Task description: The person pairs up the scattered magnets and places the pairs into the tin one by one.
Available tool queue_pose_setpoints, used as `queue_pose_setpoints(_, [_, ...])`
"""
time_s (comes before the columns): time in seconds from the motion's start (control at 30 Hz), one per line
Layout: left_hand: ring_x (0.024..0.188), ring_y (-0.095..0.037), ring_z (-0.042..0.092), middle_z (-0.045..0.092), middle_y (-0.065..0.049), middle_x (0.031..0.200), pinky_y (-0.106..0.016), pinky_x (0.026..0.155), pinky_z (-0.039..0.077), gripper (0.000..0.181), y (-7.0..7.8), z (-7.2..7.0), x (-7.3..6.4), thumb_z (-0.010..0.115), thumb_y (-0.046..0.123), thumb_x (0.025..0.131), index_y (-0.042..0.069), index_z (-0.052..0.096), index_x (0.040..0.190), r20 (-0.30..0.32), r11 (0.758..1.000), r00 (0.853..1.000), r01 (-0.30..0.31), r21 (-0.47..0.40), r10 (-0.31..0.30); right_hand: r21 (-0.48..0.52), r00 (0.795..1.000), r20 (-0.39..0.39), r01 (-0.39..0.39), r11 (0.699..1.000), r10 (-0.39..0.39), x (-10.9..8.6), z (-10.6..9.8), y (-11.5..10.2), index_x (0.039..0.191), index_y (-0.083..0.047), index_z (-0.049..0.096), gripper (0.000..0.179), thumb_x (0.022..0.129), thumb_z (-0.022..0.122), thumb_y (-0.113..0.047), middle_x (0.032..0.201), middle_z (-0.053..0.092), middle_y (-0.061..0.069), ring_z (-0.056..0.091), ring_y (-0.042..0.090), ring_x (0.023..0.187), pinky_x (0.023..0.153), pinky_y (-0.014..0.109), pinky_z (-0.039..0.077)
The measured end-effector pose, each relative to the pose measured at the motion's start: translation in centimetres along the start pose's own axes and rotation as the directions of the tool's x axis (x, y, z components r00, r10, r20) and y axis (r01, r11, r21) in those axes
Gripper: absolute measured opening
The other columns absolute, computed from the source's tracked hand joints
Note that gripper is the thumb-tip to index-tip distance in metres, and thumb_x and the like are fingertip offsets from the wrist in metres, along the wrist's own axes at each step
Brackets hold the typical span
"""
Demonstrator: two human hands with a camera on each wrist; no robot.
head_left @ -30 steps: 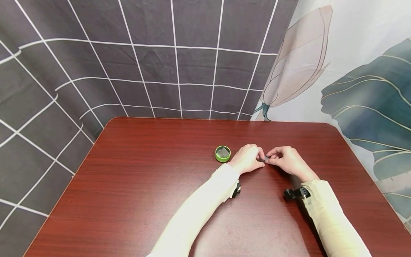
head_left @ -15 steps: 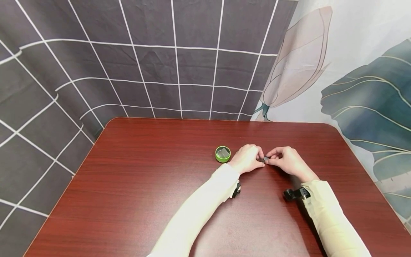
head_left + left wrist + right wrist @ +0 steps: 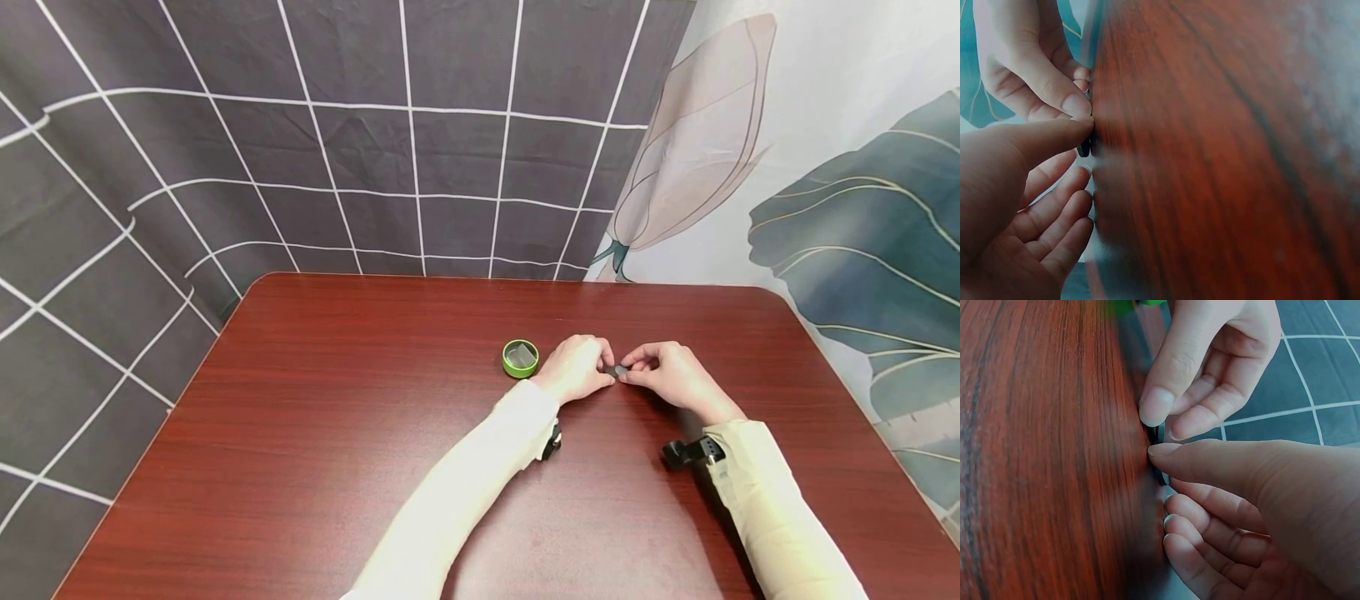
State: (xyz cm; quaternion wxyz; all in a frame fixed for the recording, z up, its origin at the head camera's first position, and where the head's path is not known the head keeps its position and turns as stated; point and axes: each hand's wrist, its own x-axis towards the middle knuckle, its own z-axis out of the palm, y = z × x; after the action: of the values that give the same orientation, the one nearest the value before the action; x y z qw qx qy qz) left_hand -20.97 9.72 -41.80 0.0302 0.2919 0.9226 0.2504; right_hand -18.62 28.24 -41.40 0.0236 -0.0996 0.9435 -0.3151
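Near the table's far right part, both hands meet with fingertips close together, low over the wood. My left hand [image 3: 579,370] pinches a small, thin, dark flat piece [image 3: 1159,432] between thumb and fingers. From the other side, my right hand [image 3: 672,374] pinches a similar dark flat piece [image 3: 1084,150] with thumb and forefinger. The two pieces sit edge to edge or overlapping; fingers hide most of them. The right hand's remaining fingers curl loosely beneath in the right wrist view. A round green-rimmed container [image 3: 520,374], with grey flat pieces inside, stands left of my left hand.
The reddish-brown wooden table [image 3: 337,400] has rounded far corners. A dark curtain [image 3: 457,150] with a white grid hangs behind it, meeting a pale leaf-patterned curtain [image 3: 697,192] at right. Black camera straps [image 3: 693,452] sit on the wrists.
The small dark pieces between the fingertips have shifted and turned slightly, with more of them now showing. My left hand has edged slightly left; the right hand and green container stay in place.
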Motion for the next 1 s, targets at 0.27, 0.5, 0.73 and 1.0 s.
queue_pose_setpoints(0.27, [0.07, -0.001, 0.047, 0.057, 0.012, 0.078, -0.016, 0.062, 0.037, 0.017, 0.0, -0.2, -0.1, 0.075, 0.028, 0.078, 0.023, 0.065, 0.091, -0.009, 1.0, 1.0, 0.008, -0.002, -0.008, 0.001, 1.0, 0.004, 0.01, 1.0, -0.01, -0.1, -0.1, -0.3, 0.086, -0.007, 0.071, 0.013, 0.076, 0.076, -0.014, 0.07, 0.063, -0.001, 0.059, 0.017, 0.066, 0.06, 0.025, 0.046])
queue_pose_setpoints(0.5, [0.074, -0.001, 0.048, 0.057, 0.01, 0.083, -0.015, 0.065, 0.038, 0.021, -0.2, -0.8, -0.4, 0.075, 0.031, 0.078, 0.022, 0.065, 0.094, -0.008, 1.0, 1.0, -0.009, 0.016, 0.009, 0.0, 0.999, 0.018, 0.029, 1.0, -0.029, -0.2, 0.1, -0.3, 0.086, -0.007, 0.071, 0.015, 0.075, 0.078, -0.014, 0.07, 0.063, -0.001, 0.058, 0.016, 0.065, 0.059, 0.025, 0.046])
queue_pose_setpoints(0.73, [0.081, -0.002, 0.05, 0.059, 0.008, 0.09, -0.013, 0.071, 0.038, 0.028, -0.1, -2.6, -0.7, 0.075, 0.034, 0.077, 0.019, 0.065, 0.099, -0.045, 0.998, 0.997, -0.055, 0.013, 0.055, -0.019, 0.998, 0.019, 0.062, 0.998, -0.062, -0.2, 0.2, -0.4, 0.087, -0.009, 0.072, 0.018, 0.073, 0.08, -0.018, 0.071, 0.063, -0.003, 0.058, 0.015, 0.066, 0.062, 0.027, 0.046])
queue_pose_setpoints(1.0, [0.089, -0.005, 0.051, 0.059, 0.005, 0.096, -0.016, 0.077, 0.039, 0.029, -0.8, -5.1, -1.9, 0.071, 0.036, 0.082, 0.018, 0.063, 0.103, -0.113, 0.996, 0.992, -0.071, -0.054, 0.064, -0.033, 0.994, 0.018, 0.105, 0.994, -0.104, 0.0, 0.4, -0.8, 0.092, -0.009, 0.072, 0.023, 0.074, 0.08, -0.021, 0.079, 0.065, -0.002, 0.06, 0.013, 0.071, 0.066, 0.029, 0.048])
